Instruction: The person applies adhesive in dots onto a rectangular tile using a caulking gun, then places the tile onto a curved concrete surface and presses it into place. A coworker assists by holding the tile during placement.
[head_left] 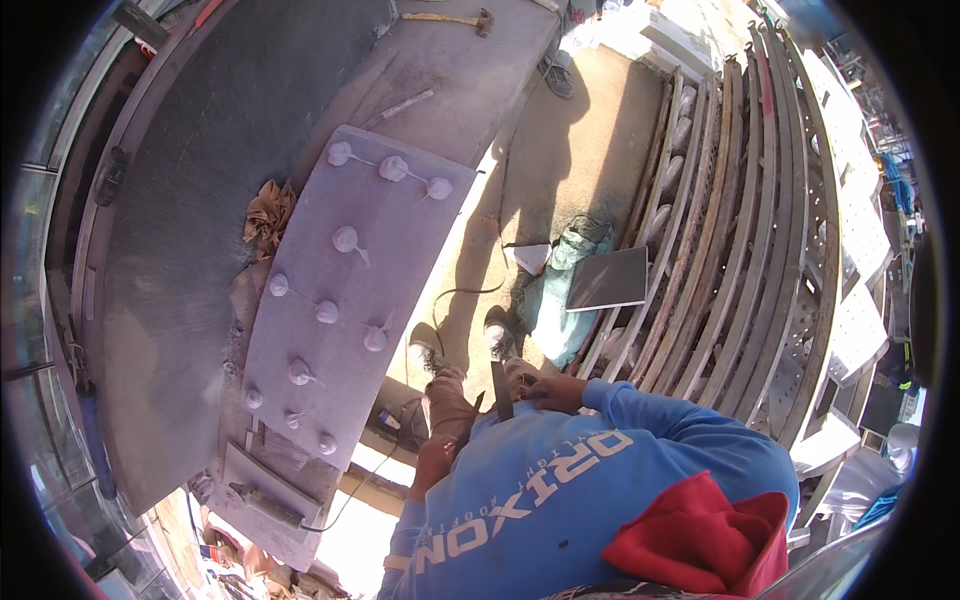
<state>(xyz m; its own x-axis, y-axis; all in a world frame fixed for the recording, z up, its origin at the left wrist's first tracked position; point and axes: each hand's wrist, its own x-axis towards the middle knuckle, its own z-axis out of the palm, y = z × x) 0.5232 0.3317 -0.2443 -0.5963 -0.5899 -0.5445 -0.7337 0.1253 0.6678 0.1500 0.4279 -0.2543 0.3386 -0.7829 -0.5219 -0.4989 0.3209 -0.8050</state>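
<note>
My right hand [548, 392] is at the front of my waist, its fingers bent in. A dark, flat strip [502, 390] sticks out beside it; whether the fingers grip it is unclear. Down at my left side is my left hand [436, 458], close against my tan trousers [447, 405], its fingers not distinguishable. To my left lies a long grey slab [385, 215], with several pale mounds of paste, such as one mound [345, 239], spread over its upper face. Neither hand touches the slab.
A power tool with a cord [268, 506] rests on a smaller slab below. Crumpled brown paper [270, 215] lies beyond the long slab; a hammer [455, 19] is at the far end. Long metal bars [740, 220] and a dark tile [608, 279] stand right. Another person's shoe [557, 77] shows ahead.
</note>
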